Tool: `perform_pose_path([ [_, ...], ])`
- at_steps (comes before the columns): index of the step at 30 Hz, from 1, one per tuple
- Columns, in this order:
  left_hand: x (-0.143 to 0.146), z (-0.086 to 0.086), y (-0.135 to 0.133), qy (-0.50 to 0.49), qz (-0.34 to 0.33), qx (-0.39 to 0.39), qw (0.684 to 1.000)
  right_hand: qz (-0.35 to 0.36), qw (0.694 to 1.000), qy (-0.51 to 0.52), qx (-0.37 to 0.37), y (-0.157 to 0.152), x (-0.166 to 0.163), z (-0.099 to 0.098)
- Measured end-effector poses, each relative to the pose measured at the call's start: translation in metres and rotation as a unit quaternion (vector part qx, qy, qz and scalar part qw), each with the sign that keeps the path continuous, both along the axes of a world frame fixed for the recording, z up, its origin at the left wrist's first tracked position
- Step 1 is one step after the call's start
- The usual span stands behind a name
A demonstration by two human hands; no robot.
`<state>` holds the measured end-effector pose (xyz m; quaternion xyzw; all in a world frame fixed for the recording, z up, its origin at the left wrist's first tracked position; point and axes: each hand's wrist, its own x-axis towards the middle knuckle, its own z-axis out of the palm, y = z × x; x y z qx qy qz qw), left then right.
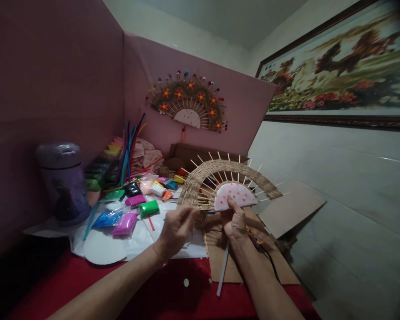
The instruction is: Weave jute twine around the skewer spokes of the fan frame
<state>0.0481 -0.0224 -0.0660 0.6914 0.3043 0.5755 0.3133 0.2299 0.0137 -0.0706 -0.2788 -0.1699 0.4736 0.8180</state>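
A half-round fan (pixel 235 166) of thin wooden sticks, with brown twine woven across them in a wide arc, is held up over the table. My right hand (pixel 235 220) grips its base, the thumb lying on the white half-disc (pixel 236 195) with red dots. Beside the lower left end of the weave is my left hand (pixel 178 226), its fingers pinched together. Whatever those fingers hold is hidden; a coil of twine (pixel 202 218) shows just beyond them. The stick tips stand out past the weave's outer edge.
Under the hands lie brown cardboard (pixel 270 262) and a translucent glue stick (pixel 222 271). To the left are several bags of coloured clay (pixel 125 223), a white disc (pixel 105 246) and a purple flask (pixel 65 184). A decorated fan (pixel 188 100) hangs on the pink panel (pixel 236 98).
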Motion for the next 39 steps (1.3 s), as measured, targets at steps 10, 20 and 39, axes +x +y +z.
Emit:
perform_pose_path([
  [10, -0.044, -0.005, 0.075, -0.076, 0.234, -0.109, 0.963, 0.066, 0.995, -0.029, -0.064, 0.007, 0.002, -0.007],
  [20, -0.045, 0.01, 0.061, -0.201, 0.044, -0.383, 0.901, 0.099, 0.989, -0.082, -0.07, 0.021, 0.007, -0.011],
  [39, -0.048, 0.008, 0.064, -0.263, 0.055, -0.434, 0.86, 0.149, 0.954, -0.16, -0.206, 0.057, 0.005, 0.005],
])
